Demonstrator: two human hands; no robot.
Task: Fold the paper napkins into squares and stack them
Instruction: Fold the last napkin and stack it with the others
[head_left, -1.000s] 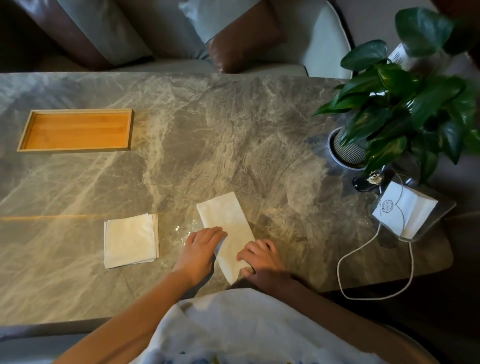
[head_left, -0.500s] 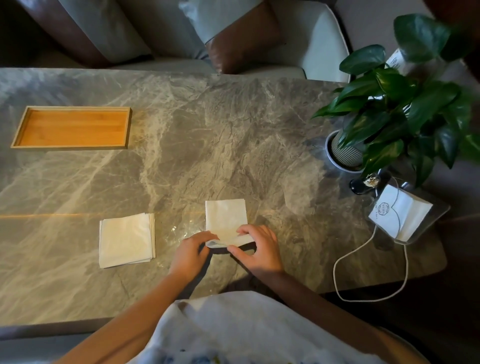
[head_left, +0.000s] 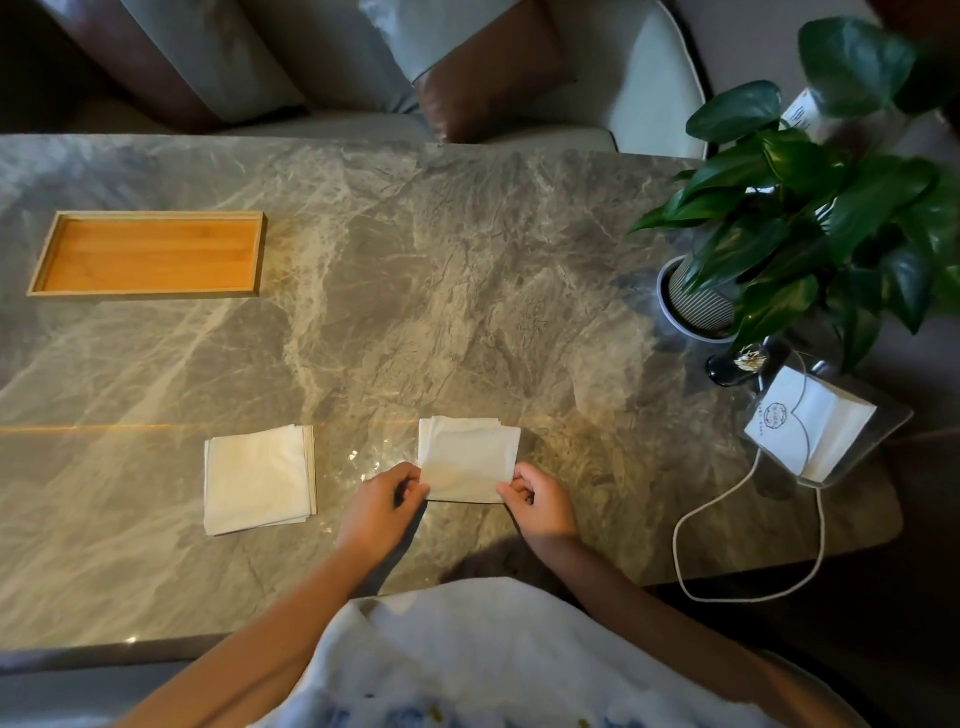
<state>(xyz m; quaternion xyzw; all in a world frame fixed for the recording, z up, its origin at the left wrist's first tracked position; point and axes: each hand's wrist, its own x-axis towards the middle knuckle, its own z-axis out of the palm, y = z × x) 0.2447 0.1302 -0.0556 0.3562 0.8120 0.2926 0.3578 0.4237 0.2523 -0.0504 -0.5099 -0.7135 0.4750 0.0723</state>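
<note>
White folded napkin (head_left: 467, 460) just right of squared napkin stack (head_left: 258, 478)

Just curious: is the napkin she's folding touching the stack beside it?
Apart. The head view shows bare table between the napkin and the stack.

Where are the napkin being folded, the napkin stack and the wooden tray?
napkin (head_left: 467, 460): head view, middle of its folded top face.
stack (head_left: 258, 478): head view, centre of the top napkin.
tray (head_left: 148, 254): head view, bare floor inside the rim.

marble table (head_left: 467, 270) bears tray (head_left: 148, 253), napkin stack (head_left: 258, 479), potted plant (head_left: 698, 301).
</note>
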